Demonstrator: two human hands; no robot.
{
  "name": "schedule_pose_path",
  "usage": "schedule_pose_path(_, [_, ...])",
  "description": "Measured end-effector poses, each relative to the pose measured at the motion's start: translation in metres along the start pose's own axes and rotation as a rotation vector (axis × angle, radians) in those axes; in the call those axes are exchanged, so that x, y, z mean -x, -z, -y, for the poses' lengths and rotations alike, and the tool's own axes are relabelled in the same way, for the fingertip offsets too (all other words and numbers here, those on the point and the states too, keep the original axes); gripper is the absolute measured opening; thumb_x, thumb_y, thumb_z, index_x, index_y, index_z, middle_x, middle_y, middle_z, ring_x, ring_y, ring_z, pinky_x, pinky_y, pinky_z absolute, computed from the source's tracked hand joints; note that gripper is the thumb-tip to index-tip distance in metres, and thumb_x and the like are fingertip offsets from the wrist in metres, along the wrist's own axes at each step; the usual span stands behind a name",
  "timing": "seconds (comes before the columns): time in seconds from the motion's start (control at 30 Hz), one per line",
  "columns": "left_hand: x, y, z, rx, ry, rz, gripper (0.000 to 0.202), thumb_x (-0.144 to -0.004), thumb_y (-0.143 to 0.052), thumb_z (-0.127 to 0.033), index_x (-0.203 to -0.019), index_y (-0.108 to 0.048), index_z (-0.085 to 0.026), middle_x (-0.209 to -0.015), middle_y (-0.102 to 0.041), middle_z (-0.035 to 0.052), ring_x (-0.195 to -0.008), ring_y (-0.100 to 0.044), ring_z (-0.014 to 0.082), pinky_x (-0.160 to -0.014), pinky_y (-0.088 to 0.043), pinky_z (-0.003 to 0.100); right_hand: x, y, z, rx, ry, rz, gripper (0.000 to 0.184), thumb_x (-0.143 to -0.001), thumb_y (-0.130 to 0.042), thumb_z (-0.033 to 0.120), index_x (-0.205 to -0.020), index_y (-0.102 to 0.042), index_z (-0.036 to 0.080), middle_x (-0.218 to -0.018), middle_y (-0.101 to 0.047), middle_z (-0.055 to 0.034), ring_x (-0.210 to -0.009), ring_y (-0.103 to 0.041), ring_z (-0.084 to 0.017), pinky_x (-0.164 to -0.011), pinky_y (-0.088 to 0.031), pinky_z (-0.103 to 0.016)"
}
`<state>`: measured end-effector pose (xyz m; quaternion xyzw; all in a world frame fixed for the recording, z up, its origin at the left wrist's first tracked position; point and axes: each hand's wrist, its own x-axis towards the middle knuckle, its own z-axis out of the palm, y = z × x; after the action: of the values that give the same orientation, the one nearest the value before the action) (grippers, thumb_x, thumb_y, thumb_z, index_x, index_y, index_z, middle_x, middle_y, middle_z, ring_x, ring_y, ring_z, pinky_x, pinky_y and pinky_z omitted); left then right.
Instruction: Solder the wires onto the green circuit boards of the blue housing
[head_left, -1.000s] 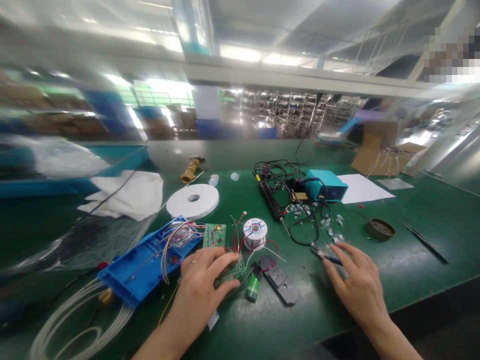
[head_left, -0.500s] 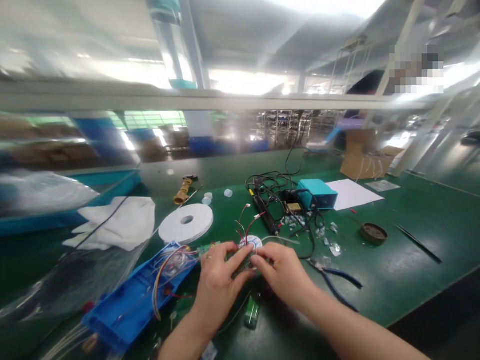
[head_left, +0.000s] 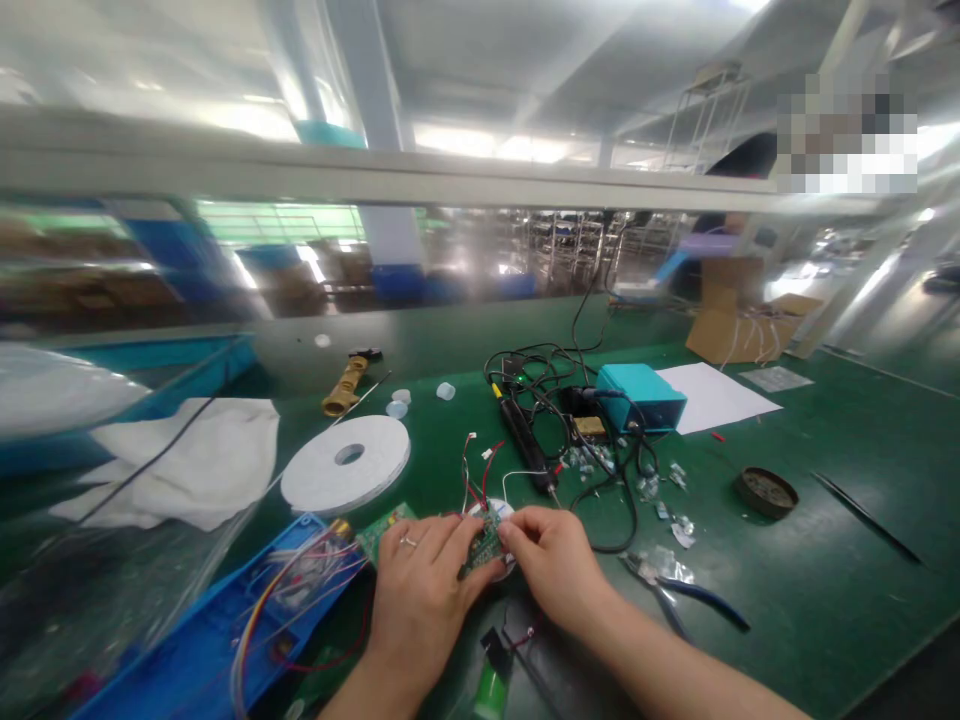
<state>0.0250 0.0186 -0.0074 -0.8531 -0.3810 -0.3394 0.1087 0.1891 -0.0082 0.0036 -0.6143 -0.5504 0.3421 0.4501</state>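
My left hand (head_left: pixel 424 590) and my right hand (head_left: pixel 555 560) meet over a small green circuit board (head_left: pixel 484 543), both pinching it with closed fingers. Red and white wires (head_left: pixel 480 470) rise from the board. A solder spool (head_left: pixel 501 515) lies just behind the board, mostly hidden. A blue plastic housing (head_left: pixel 225 640) with coloured wires lies left of my left hand, with a second green board (head_left: pixel 382 525) at its end. A green cylinder (head_left: pixel 491 690) lies below my hands.
On the green bench: a soldering iron (head_left: pixel 525 450) amid black cables, a teal station box (head_left: pixel 641 395), blue-handled pliers (head_left: pixel 690 595), a white tape roll (head_left: pixel 349 465), white cloth (head_left: pixel 187 460), a brass fitting (head_left: pixel 341 385), a round tin (head_left: pixel 765 490), tweezers (head_left: pixel 870 515), and paper (head_left: pixel 712 395).
My right hand left the pliers on the bench and came over to the circuit board beside my left hand. The view has shifted, so the bench items sit lower and leftward.
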Motion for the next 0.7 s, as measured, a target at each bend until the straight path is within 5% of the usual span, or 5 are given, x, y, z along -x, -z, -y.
schedule_pose_path(0.23, [-0.003,0.000,-0.003,-0.042,-0.005,0.066,0.022,-0.078,-0.069,-0.033,-0.098,-0.067,-0.022,-0.093,-0.070,0.0012,-0.087,-0.062,0.0215,-0.086,-0.035,0.041,-0.002,0.000,-0.008,-0.002,-0.043,0.005,0.024,-0.082,-0.056,0.032,-0.068,-0.067,0.016,-0.061,-0.060,0.0010,-0.058,-0.050,-0.011,-0.055,-0.035,-0.022])
schedule_pose_path(0.43, [-0.002,-0.004,0.000,-0.141,-0.124,0.086,0.031,-0.078,-0.067,-0.041,-0.103,-0.066,-0.024,-0.097,-0.070,0.0025,-0.086,-0.060,0.0244,-0.083,-0.035,0.043,-0.032,0.069,-0.011,0.101,-0.016,-0.174,0.032,-0.081,-0.057,0.043,-0.066,-0.065,0.016,-0.056,-0.055,0.0018,-0.054,-0.047,-0.010,-0.051,-0.034,-0.022])
schedule_pose_path(0.57, [-0.002,-0.008,0.006,-0.154,-0.140,0.069,0.029,-0.084,-0.055,-0.046,-0.102,-0.067,-0.026,-0.096,-0.068,0.0045,-0.087,-0.058,0.0277,-0.078,-0.034,0.044,-0.074,0.097,-0.017,-0.034,-0.153,-0.368,0.034,-0.078,-0.059,0.033,-0.103,-0.063,0.010,-0.074,-0.066,-0.0049,-0.059,-0.060,-0.013,-0.049,-0.046,-0.023])
schedule_pose_path(0.7, [-0.001,-0.010,0.010,-0.189,-0.061,0.062,0.024,-0.085,-0.049,-0.022,-0.099,-0.066,-0.031,-0.090,-0.064,0.0034,-0.087,-0.054,0.0259,-0.076,-0.030,0.042,-0.119,0.094,-0.030,-0.029,-0.158,-0.501,0.052,-0.081,-0.055,0.034,-0.123,-0.048,0.004,-0.077,-0.068,-0.0093,-0.057,-0.063,-0.015,-0.048,-0.050,-0.024])
